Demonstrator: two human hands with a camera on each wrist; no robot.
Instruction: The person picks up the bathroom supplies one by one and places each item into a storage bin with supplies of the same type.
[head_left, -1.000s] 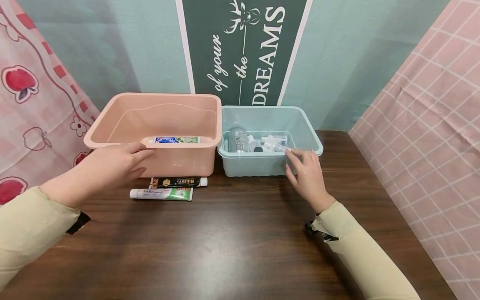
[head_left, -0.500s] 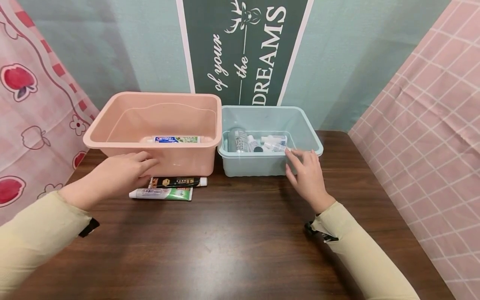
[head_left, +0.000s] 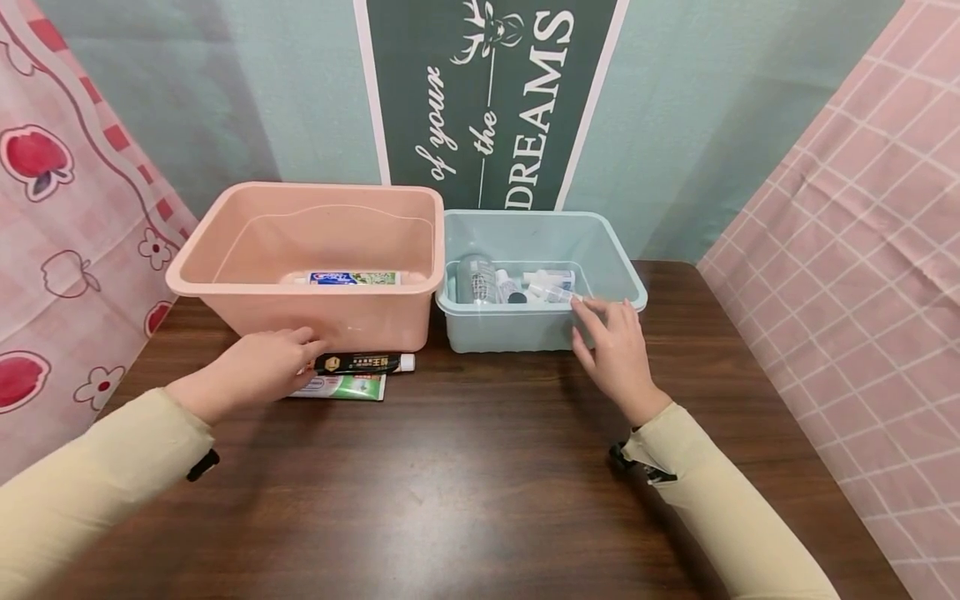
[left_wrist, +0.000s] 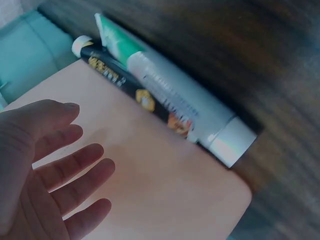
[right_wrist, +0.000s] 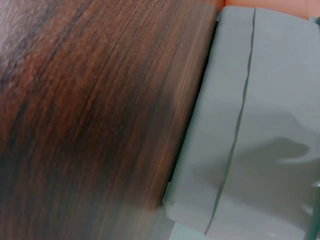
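Observation:
My left hand (head_left: 258,371) hovers over the left ends of two toothpaste tubes on the table. The black toothpaste tube (head_left: 367,364) with a white cap lies along the foot of the pink bin (head_left: 360,321). In front of it is the white-and-green toothpaste tube (head_left: 352,387), its cap end hidden behind my hand. The left wrist view shows spread, slightly bent fingers (left_wrist: 82,192) apart from both tubes. My right hand (head_left: 618,354) rests at the front rim of the light blue bin (head_left: 510,332), holding nothing. Only a hand's shadow on the bin wall (right_wrist: 270,125) shows in the right wrist view.
Inside the pink bin lies a blue-and-green toothpaste tube (head_left: 352,278). The blue bin holds a clear bottle (head_left: 474,279) and several small white bottles (head_left: 551,283). Both bins stand side by side on the dark wooden table (head_left: 450,483), with curtains behind and at the sides.
My left hand has moved down and to the right, from the pink bin's front rim to the two tubes in front of it. My right hand has stayed in place.

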